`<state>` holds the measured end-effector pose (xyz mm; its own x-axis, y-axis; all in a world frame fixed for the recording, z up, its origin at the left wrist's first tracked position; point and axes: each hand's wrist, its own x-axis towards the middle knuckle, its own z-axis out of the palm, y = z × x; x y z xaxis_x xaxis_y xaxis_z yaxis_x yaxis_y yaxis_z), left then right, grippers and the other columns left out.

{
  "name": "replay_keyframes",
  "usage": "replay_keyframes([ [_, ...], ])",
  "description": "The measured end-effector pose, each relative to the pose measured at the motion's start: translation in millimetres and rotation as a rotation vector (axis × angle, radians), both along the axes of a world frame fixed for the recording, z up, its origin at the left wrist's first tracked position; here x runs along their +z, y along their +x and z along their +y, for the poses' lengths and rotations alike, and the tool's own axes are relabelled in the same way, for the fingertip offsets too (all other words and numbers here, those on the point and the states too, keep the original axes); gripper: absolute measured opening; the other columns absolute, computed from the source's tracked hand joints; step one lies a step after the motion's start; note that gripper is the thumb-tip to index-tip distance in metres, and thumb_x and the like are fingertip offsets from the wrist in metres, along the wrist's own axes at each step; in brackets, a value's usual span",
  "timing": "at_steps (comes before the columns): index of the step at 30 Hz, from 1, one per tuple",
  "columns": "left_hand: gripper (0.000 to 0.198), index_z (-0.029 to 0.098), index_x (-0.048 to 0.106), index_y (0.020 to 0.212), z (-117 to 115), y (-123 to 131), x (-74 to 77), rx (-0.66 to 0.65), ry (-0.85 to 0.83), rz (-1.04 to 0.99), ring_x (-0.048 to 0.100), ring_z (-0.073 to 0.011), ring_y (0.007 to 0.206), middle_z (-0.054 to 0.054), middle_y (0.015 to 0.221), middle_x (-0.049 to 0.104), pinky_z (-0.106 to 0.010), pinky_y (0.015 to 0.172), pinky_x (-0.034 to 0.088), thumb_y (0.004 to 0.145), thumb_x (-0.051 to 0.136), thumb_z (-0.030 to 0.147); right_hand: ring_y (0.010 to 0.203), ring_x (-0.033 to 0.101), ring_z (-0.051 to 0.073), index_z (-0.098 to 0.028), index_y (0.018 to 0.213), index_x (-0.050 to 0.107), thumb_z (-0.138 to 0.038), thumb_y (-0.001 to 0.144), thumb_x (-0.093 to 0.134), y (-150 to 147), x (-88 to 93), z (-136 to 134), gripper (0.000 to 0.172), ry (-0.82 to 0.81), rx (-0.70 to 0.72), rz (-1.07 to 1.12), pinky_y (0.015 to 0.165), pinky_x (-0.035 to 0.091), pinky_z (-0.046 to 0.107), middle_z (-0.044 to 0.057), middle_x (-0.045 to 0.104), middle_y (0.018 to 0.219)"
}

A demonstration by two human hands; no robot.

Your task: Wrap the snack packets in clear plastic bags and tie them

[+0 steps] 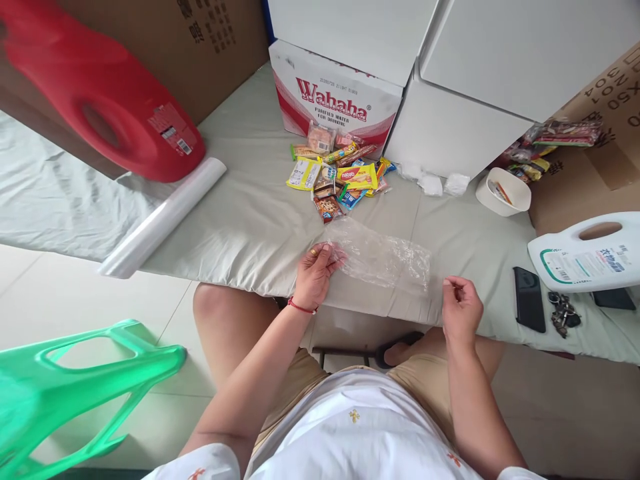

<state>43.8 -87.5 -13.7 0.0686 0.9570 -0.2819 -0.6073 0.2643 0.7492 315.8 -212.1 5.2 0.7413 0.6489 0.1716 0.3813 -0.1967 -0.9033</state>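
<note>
My left hand (316,268) pinches the left end of a clear, crinkled plastic bag (383,257) between thumb and fingers. The bag stretches rightward over the grey-green cloth, looking flat and see-through. Just past its right end, my right hand (461,308) is closed, thumb against curled fingers; whatever may be between them is hidden. A small gap shows between that hand and the bag. Beyond the bag lies a pile of wrapped snacks (343,175), with yellow, blue, brown and pink packets.
A Wahaha carton (335,97) stands behind the snacks. At left are a plastic roll (165,217), a red jug (115,107) and a green stool (90,393). To the right are a white bowl (503,193), a white jug (590,253), a phone (529,300) and keys (564,315).
</note>
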Motion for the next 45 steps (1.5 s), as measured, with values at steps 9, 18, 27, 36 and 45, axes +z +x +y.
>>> replay_keyframes([
  [9,0.040,0.018,0.073,0.101,-4,-1,-2.7,-0.138,0.063,0.065,0.076,-0.0204,0.086,-0.005,0.090,0.076,-0.033,0.082,0.060,0.080,0.081,0.052,0.096,0.059,0.026,-0.023,0.116,0.069,-0.039,0.091,0.074,-105,8.2,42,0.031,0.052,0.702,-0.567,0.086,0.054,0.043,0.011,0.067,0.107],
  [18,0.046,0.015,0.075,0.101,-5,-4,-5.4,-0.190,0.082,0.042,0.077,-0.0251,0.093,-0.010,0.096,0.079,-0.038,0.087,0.060,0.080,0.081,0.055,0.093,0.056,0.024,-0.024,0.098,0.070,-0.023,0.100,0.058,-120,-16.1,67,0.012,0.108,0.671,-0.471,0.085,0.050,0.040,0.007,0.065,0.094],
  [27,0.048,0.013,0.075,0.097,-1,-3,5.2,-0.226,0.052,0.065,0.076,-0.0198,0.080,-0.012,0.096,0.079,-0.031,0.073,0.059,0.079,0.080,0.058,0.088,0.061,0.018,-0.024,0.094,0.068,-0.037,0.098,0.062,-89,13.9,72,0.015,0.107,0.615,-0.144,0.082,0.051,0.033,0.003,0.065,0.093],
  [36,0.047,0.016,0.075,0.092,18,-19,15.0,-0.305,0.120,0.141,0.068,-0.0146,0.060,-0.008,0.079,0.076,-0.024,0.053,0.045,0.078,0.080,0.061,0.055,0.058,0.011,-0.023,0.094,0.062,-0.054,0.088,0.069,-38,50.0,88,0.032,0.038,0.452,0.128,0.046,0.048,0.021,-0.002,0.064,0.076],
  [45,0.027,0.015,0.070,0.081,116,14,18.8,-0.449,0.106,0.292,0.058,-0.0118,0.048,-0.007,0.069,0.071,-0.023,0.048,0.038,0.086,0.076,0.041,0.039,0.043,0.006,-0.021,0.083,0.059,-0.045,0.073,0.081,6,58.0,127,0.034,0.018,0.286,0.310,0.033,0.026,0.020,-0.006,0.059,0.063],
])
